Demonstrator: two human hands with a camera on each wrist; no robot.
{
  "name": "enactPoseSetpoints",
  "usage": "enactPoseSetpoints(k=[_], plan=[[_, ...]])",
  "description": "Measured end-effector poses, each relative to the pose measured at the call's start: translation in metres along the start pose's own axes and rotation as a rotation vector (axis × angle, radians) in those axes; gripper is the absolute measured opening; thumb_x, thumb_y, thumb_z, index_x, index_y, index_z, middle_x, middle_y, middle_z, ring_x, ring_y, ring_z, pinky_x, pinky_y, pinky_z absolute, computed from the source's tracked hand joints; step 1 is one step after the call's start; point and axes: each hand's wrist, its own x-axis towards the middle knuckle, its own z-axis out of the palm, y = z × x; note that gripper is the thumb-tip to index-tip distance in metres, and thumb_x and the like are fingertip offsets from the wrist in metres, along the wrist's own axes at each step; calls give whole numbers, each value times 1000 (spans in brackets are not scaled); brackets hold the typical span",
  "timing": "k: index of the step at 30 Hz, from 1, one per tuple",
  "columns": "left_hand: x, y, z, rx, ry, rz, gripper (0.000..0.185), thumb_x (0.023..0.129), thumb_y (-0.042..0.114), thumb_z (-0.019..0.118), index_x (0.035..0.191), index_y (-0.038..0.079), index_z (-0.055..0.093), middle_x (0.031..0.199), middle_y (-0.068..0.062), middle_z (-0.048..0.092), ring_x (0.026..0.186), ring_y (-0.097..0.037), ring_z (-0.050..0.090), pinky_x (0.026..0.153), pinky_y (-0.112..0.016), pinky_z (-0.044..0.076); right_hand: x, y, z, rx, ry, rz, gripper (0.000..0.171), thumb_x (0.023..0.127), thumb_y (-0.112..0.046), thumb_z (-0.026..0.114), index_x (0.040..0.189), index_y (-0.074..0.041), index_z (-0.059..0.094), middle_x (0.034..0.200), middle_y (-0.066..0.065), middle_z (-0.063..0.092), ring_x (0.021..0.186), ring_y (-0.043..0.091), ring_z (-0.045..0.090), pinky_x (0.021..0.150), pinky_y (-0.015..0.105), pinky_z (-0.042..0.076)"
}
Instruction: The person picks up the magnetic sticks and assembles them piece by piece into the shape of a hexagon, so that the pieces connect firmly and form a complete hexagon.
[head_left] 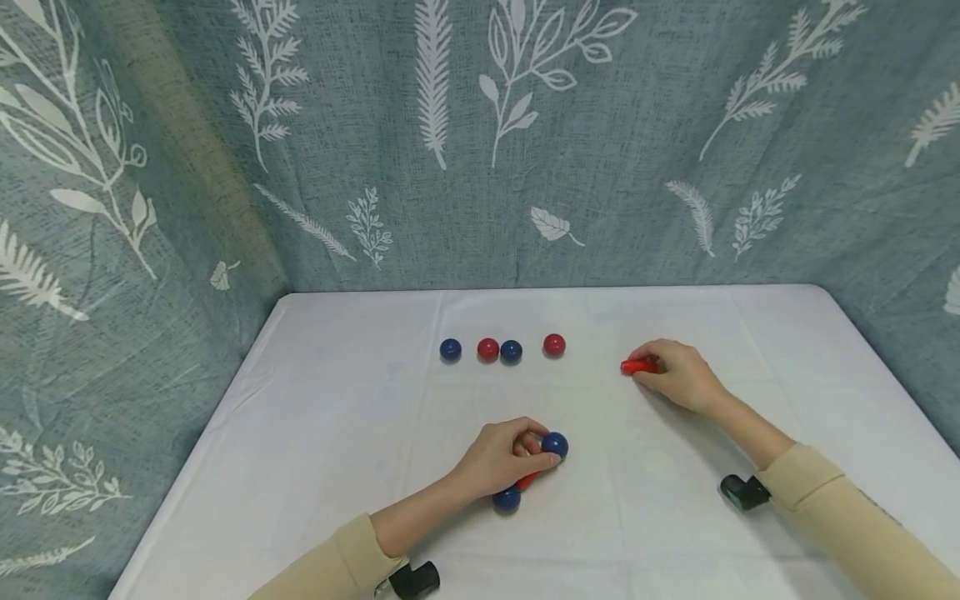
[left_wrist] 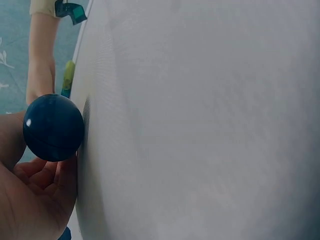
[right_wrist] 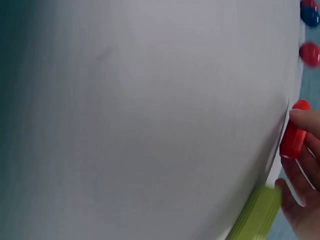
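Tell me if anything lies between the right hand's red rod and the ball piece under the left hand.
Nothing visible does. The right hand pinches the red rod; bare white table separates it from the blue ball gripped by the left hand.

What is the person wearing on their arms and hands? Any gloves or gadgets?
No gloves: the left hand and right hand are bare. Both arms wear long beige sleeves ending at the wrists. A small dark camera unit sits at the left cuff, and another, black with a teal edge, at the right cuff.
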Motion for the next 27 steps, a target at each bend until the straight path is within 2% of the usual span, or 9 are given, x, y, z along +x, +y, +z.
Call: enactPoseSetpoints(k=[6,11,17,27], plan=[[0,-1,0,11,2,-5,37,80,35,70,107,11,64,75,9,59,62,-5,51,57,-19,42,-6,-26,14,102,-70,-60,24,81,-15,70,105,-10,66,100,2,63,91,20,57,81,41,48],[-1,-2,-1,18,5,-11,37,80,35,70,108,11,64,76,9,58,65,-6,52,59,-20,44,-12,-42,27,172,-163,-99,23,82,-18,70,105,-18,65,100,-6,63,90,13,57,79,31,48],[-2,-4,-3,22,12,-12,37,80,35,70,108,12,64,75,9,59,65,-6,53,59,-20,45,-19,-56,36,255,-246,-176,23,82,-18,70,105,-20,64,99,-9,62,89,11,55,78,27,48],[-3,-5,-3,10,12,-4,36,81,34,70,107,11,64,75,9,59,64,-6,53,59,-20,45,-21,-69,40,254,-301,-240,23,81,-14,70,103,-20,64,97,-11,61,87,10,54,78,27,48]])
